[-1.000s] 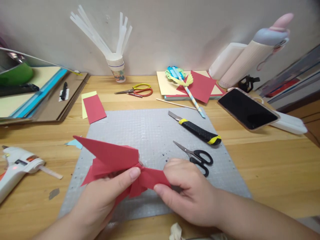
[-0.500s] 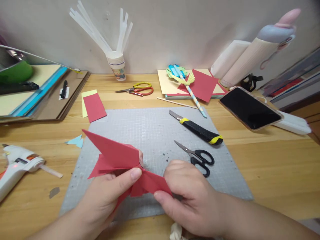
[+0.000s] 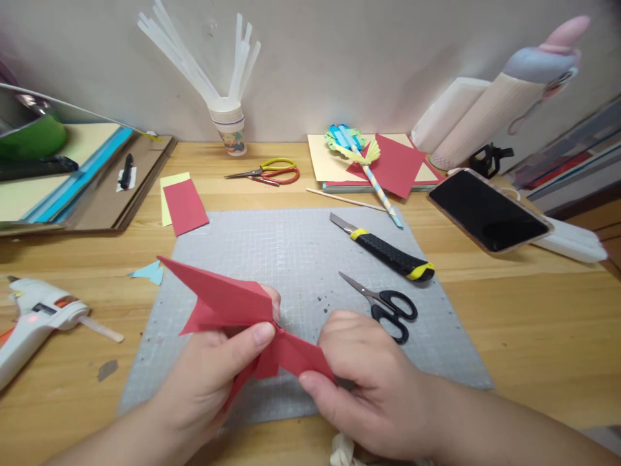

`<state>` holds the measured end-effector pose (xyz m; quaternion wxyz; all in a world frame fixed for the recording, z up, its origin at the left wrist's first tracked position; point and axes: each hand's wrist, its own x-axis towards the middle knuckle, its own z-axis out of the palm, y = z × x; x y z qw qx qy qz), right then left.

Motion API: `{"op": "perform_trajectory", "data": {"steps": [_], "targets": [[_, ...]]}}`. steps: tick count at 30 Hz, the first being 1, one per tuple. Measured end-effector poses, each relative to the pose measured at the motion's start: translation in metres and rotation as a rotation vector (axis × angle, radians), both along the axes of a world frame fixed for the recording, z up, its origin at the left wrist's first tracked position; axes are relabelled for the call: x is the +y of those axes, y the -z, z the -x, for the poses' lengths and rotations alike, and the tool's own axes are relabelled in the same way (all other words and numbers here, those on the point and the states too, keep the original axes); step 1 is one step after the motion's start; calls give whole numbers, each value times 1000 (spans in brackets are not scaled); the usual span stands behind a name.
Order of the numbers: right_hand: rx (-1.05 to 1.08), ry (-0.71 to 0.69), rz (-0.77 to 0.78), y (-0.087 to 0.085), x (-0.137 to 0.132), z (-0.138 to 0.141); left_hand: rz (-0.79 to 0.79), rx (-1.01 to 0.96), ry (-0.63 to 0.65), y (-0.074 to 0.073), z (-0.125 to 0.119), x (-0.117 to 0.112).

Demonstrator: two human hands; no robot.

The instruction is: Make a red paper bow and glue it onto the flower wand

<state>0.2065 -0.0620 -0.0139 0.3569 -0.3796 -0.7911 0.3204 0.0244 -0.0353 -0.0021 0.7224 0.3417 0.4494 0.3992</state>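
Note:
Both my hands hold a folded red paper piece (image 3: 233, 298) with pointed flaps, raised above the grey cutting mat (image 3: 233, 243). My left hand (image 3: 218, 362) pinches it near the middle, thumb in front and a fingertip showing behind the fold. With thumb and bent fingers, my right hand (image 3: 363, 378) grips the flap on the right side. Some of the paper is hidden behind my left hand. Just beyond my right hand lie black-handled scissors (image 3: 383, 304), and past them a black and yellow utility knife (image 3: 388, 252).
A white glue gun (image 3: 43, 317) lies at the left, near a light blue paper scrap (image 3: 149, 272). Toward the wall are red-and-yellow-handled scissors (image 3: 272, 171), a paper cup (image 3: 231, 133) of white sticks, a paper flower (image 3: 359, 155) and a phone (image 3: 490, 210).
The red paper has tilted slightly, its left flaps sitting closer together. Both hands keep their hold in nearly the same place, and the whole view has shifted a little.

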Motion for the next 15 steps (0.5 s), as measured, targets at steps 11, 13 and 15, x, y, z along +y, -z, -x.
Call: {"op": "perform_trajectory", "data": {"steps": [11, 13, 15], "targets": [[19, 5, -3, -1, 0, 0, -87, 71, 17, -2, -3, 1], [5, 3, -3, -1, 0, 0, -108, 90, 7, -2, -3, 1], [-6, -4, 5, -1, -1, 1, -130, 112, 7, -1, -2, 1]]}}
